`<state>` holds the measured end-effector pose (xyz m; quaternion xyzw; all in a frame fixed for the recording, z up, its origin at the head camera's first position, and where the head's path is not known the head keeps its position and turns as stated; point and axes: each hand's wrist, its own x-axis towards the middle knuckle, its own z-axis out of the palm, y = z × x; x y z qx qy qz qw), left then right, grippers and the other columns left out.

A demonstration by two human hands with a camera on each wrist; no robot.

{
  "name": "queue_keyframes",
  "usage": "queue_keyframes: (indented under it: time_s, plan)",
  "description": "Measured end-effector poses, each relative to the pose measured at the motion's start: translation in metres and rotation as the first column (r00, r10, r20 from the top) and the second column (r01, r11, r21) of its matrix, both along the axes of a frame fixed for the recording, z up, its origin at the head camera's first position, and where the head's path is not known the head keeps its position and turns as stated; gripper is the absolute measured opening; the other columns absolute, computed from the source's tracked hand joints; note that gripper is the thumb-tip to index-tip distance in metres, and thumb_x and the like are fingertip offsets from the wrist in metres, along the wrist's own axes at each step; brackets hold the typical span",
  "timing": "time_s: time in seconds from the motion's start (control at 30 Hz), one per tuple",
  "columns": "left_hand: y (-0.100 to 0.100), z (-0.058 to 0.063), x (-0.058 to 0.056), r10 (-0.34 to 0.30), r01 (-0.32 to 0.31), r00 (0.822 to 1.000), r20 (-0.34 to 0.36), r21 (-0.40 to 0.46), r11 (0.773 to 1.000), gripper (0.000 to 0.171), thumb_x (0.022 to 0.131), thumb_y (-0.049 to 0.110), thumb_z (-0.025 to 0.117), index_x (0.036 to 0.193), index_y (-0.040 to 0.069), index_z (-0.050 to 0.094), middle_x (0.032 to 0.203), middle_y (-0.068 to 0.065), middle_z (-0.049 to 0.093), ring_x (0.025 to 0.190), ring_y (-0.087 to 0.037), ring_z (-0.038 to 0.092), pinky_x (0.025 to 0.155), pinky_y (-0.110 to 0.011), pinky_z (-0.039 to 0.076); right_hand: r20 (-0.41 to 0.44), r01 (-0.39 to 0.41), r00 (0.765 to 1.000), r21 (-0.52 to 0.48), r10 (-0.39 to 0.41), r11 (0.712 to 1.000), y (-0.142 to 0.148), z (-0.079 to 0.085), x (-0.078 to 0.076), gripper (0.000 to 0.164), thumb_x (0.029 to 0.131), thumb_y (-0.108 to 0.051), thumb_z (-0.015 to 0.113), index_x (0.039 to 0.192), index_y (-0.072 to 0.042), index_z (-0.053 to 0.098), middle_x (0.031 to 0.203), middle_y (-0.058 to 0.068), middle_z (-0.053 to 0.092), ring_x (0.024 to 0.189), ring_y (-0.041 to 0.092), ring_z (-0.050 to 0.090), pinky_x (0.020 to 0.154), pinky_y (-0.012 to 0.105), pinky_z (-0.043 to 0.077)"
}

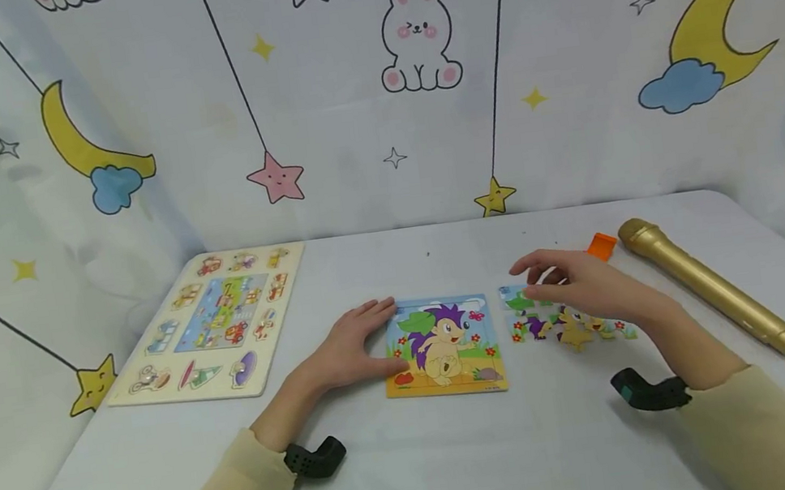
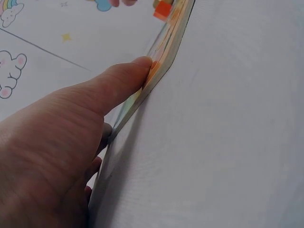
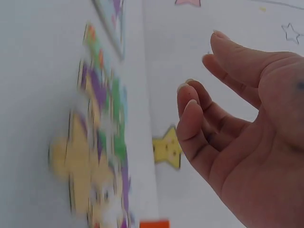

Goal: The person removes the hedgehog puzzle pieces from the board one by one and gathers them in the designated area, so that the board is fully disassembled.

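A thin hedgehog puzzle board (image 1: pixel 449 344) lies flat about the middle of the white worktop (image 1: pixel 499 452), well in from its far edge; the left hand (image 1: pixel 357 347) rests against the board's left side, its fingers stretched out nearly straight toward the board's far left corner and the thumb set well apart, its tip touching the printed face near the left edge, as the left wrist view also shows; just beyond the board's right edge lies a cluster of loose puzzle pieces (image 1: pixel 576 333), green, purple, yellow and flowered, some overlapping; the right hand (image 1: pixel 574 284) hangs above the far side of that cluster, its fingers loosely bent, a gap between them and the thumb, with hold of nothing; just beyond this hand, toward the worktop's far right corner, lies a small orange object (image 1: pixel 602 246); near it is the head of a gold microphone (image 1: pixel 714 287), which lies slantwise along the worktop's right edge, its handle pointing toward the near right; at the worktop's far left corner lies a larger cream picture board (image 1: pixel 225 354), its left side along the worktop's left edge; behind the far edge hangs a pale cloth (image 1: pixel 343 79) printed with moons, stars and a rabbit.
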<state>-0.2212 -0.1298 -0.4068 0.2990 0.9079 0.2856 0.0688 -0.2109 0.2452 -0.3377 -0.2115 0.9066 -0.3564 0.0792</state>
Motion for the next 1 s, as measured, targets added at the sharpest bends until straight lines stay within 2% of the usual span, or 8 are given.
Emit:
queue_keyframes:
  time_s: [0.17, 0.37, 0.57, 0.83, 1.0]
  plan:
    - [0.001, -0.001, -0.001, 0.000, 0.000, 1.000, 0.002, -0.003, 1.000, 0.089, 0.084, 0.046, 0.077, 0.155, 0.007, 0.040, 0.163, -0.003, 0.032, 0.151, -0.032, 0.019, 0.119, -0.056, 0.016, 0.039, -0.049, 0.998, -0.041, 0.051, 0.998, -0.035, 0.000, -0.004, 0.036, 0.100, -0.026, 0.066, 0.132, -0.012, 0.062, 0.113, 0.006, 0.064, 0.101, 0.024, 0.061, 0.082, 0.037, 0.054]
    - [0.001, -0.002, -0.002, 0.006, -0.006, 1.000, 0.014, -0.013, 1.000, 0.089, 0.085, 0.047, 0.076, 0.156, 0.008, 0.039, 0.163, -0.002, 0.031, 0.151, -0.031, 0.018, 0.120, -0.055, 0.015, 0.078, -0.109, 0.990, -0.062, 0.114, 0.992, -0.066, -0.013, -0.004, 0.039, 0.099, -0.025, 0.068, 0.134, -0.010, 0.060, 0.112, 0.005, 0.064, 0.098, 0.024, 0.061, 0.078, 0.035, 0.055]
    - [0.000, -0.001, -0.001, 0.007, -0.007, 1.000, 0.009, -0.010, 1.000, 0.089, 0.084, 0.046, 0.076, 0.156, 0.007, 0.039, 0.163, -0.003, 0.031, 0.151, -0.033, 0.019, 0.119, -0.056, 0.015, 0.104, -0.160, 0.980, -0.073, 0.167, 0.984, -0.081, -0.026, 0.000, 0.039, 0.098, -0.023, 0.069, 0.133, -0.009, 0.060, 0.109, 0.003, 0.064, 0.094, 0.022, 0.060, 0.079, 0.034, 0.055]
    - [-0.002, 0.001, -0.001, -0.015, 0.015, 1.000, -0.010, -0.024, 1.000, 0.096, 0.081, 0.051, 0.078, 0.156, 0.007, 0.038, 0.163, -0.004, 0.031, 0.150, -0.033, 0.020, 0.119, -0.056, 0.016, 0.098, -0.228, 0.967, -0.072, 0.234, 0.971, -0.099, -0.032, 0.004, 0.038, 0.098, -0.025, 0.068, 0.130, -0.006, 0.060, 0.102, 0.000, 0.062, 0.088, 0.018, 0.059, 0.076, 0.032, 0.053]
    - [-0.005, 0.001, -0.001, -0.047, 0.047, 0.999, 0.022, -0.015, 0.999, 0.104, 0.080, 0.054, 0.079, 0.159, 0.008, 0.030, 0.167, -0.003, 0.021, 0.152, -0.030, 0.014, 0.121, -0.053, 0.010, 0.104, -0.241, 0.964, -0.062, 0.246, 0.969, -0.108, -0.034, 0.005, 0.038, 0.097, -0.023, 0.070, 0.130, -0.005, 0.061, 0.102, 0.000, 0.063, 0.087, 0.017, 0.059, 0.075, 0.029, 0.055]
